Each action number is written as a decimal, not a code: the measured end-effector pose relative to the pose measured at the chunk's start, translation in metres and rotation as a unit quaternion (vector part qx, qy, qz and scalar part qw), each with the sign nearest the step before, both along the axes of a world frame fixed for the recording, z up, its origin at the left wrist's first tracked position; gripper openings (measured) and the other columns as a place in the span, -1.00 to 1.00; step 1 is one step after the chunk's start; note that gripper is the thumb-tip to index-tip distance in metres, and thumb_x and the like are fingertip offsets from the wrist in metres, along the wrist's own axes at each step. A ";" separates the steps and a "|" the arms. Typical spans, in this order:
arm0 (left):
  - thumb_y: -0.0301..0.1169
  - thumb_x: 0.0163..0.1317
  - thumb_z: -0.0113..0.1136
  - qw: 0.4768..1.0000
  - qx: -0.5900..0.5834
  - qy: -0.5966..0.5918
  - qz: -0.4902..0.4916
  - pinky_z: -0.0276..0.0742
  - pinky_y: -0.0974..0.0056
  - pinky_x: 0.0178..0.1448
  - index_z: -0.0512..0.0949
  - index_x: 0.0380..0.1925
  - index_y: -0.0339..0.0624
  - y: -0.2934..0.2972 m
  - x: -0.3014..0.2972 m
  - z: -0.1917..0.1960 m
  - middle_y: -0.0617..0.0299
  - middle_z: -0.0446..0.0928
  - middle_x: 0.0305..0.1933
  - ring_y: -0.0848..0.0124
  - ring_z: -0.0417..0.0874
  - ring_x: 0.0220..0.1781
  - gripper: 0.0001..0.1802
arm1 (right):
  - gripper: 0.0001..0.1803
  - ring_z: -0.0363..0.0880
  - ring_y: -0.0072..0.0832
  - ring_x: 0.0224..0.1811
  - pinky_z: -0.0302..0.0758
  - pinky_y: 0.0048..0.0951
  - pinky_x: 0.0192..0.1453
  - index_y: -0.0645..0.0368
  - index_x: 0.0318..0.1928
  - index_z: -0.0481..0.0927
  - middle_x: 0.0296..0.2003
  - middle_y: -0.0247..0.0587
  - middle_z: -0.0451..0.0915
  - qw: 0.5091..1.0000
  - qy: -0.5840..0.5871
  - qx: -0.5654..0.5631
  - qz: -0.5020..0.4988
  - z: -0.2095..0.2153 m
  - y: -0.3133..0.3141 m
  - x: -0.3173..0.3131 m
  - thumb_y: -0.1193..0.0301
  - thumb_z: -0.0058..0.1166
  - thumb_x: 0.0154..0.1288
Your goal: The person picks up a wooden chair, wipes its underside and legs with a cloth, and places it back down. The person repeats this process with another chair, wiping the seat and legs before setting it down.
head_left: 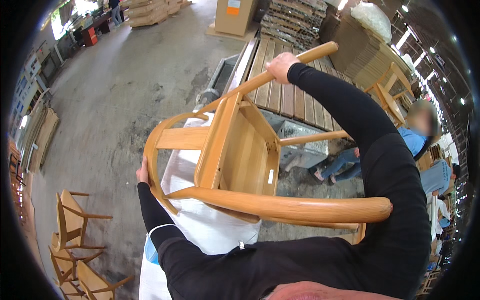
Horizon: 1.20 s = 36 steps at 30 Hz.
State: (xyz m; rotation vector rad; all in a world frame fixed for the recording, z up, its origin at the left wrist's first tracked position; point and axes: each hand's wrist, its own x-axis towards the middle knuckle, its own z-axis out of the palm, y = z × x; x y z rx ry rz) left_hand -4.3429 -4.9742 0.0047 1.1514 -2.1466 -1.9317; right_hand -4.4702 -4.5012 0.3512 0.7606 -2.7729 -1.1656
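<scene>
A light wooden chair (247,155) is tipped over in front of me, its legs pointing to the right and the underside of its seat showing. My right hand (283,67) is wrapped round the far leg, partway along it. At the chair's other end, my left hand (143,171) grips the outer side of the curved back rail (154,142); most of its fingers are hidden behind the wood. The near leg (320,207) reaches across to my right upper arm. Below the chair lies a white-covered bench (185,170). A blue face mask (151,251) hangs at my left forearm.
Beyond the chair is a slatted wooden roller conveyor (280,97). Several chairs (72,220) stand at lower left, and another chair (390,95) at upper right. A person in blue (412,142) is on the right. Stacked cardboard (360,65) and a tall carton (235,17) are farther back.
</scene>
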 end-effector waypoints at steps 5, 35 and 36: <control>0.44 -0.06 0.24 0.994 0.022 -0.101 0.036 0.53 0.18 -0.05 0.60 -0.09 -0.45 0.003 -0.008 0.016 0.09 0.62 -0.10 0.32 0.62 -0.16 0.01 | -0.74 0.69 -0.18 -0.16 0.59 -0.17 -0.09 0.08 -0.26 0.64 -0.33 -0.12 0.69 0.997 -0.073 -0.012 0.019 0.018 0.018 -0.001 0.24 0.26 0.06; -0.14 0.44 -0.05 0.739 -0.250 0.624 -0.048 0.47 0.26 0.22 0.50 0.19 -0.31 0.074 -0.091 0.703 0.00 0.54 0.20 0.29 0.61 0.10 -0.48 | -0.76 0.64 -0.09 -0.22 0.54 -0.10 -0.19 0.04 -0.24 0.62 -0.36 -0.06 0.65 0.759 0.347 -0.518 -0.185 0.194 0.250 0.211 0.26 0.19 0.06; -0.15 0.43 -0.04 0.700 -0.303 0.644 -0.053 0.47 0.26 0.23 0.48 0.21 -0.31 0.084 -0.104 0.717 0.00 0.55 0.19 0.28 0.61 0.11 -0.48 | -0.75 0.64 -0.07 -0.24 0.54 -0.12 -0.20 0.04 -0.23 0.62 -0.36 -0.03 0.65 0.740 0.345 -0.549 -0.177 0.185 0.265 0.197 0.25 0.22 0.07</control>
